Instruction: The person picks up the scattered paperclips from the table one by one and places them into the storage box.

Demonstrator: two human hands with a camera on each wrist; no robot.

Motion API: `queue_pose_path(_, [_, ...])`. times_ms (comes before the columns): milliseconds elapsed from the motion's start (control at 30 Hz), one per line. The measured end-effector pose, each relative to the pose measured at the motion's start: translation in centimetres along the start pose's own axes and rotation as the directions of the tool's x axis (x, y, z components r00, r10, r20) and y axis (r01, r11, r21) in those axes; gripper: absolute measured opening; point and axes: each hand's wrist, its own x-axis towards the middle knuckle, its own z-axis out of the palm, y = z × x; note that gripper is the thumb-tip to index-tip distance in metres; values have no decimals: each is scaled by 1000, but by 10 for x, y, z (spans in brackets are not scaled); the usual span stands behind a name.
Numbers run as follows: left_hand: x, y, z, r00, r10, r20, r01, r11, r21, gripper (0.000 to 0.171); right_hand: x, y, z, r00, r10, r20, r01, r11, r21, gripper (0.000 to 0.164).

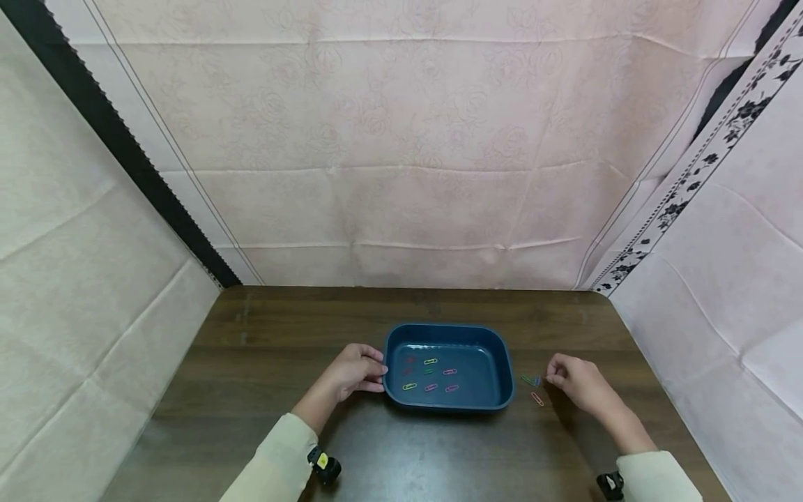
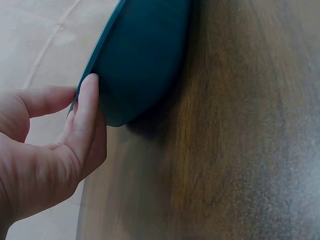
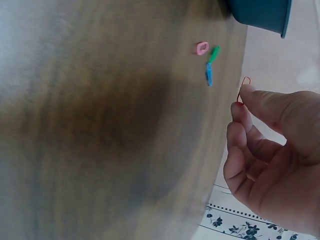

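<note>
A blue-green rectangular tray [image 1: 483,369] stands on the table, with several small paper clips lying on its bottom, among them a yellow one [image 1: 430,361] and a pink one [image 1: 449,371]. My left hand [image 1: 354,369] pinches the tray's left rim between thumb and fingers. Right of the tray, my right hand [image 1: 580,383] is raised over the table and holds a red paper clip [image 3: 247,78] between thumb and index fingertip. Three loose clips lie between that hand and the tray: a green one [image 3: 214,53], a blue one [image 3: 209,74] and a pink one [image 3: 202,48].
Brown wood-grain table [image 1: 251,404] carries everything. Pale patterned cloth [image 1: 408,139] hangs behind the table's far edge, and more cloth [image 1: 721,279] with a dark floral border stands along the right side. Each wrist wears a small black camera, such as the left one [image 1: 325,466].
</note>
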Motion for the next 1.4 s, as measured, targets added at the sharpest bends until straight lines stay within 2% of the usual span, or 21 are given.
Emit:
queue_pose_path(167, [1,0,0,1000,3,4,-3,1000,2,31,5,-2,-6,1000,-30,-4,30,1000,8,10])
queue_pose_path(333, [1,-1,0,1000,-1,0,1,1000,8,31,10,-5,-9,995,-83,-48,83,997,3,11])
queue_pose_path(433, [2,-2,0,1000,-6,-4,6,1000,-1,31,12,-9,-10,988,-127,-87,128,992,-1,14])
queue_pose_path(733, [4,-1,2,1000,-6,-14,6,1000,-2,29,14,-21,-10,965,-225,-134,229,973,17,12])
queue_pose_path(1100, [2,-1,1,1000,-3,-11,3,1000,0,31,15,-36,-10,945,-285,-162,286,958,-17,13])
queue_pose_path(1400, [1,-1,1,1000,-5,-16,5,1000,8,31,21,-58,-11,922,-346,-172,348,937,-16,13])
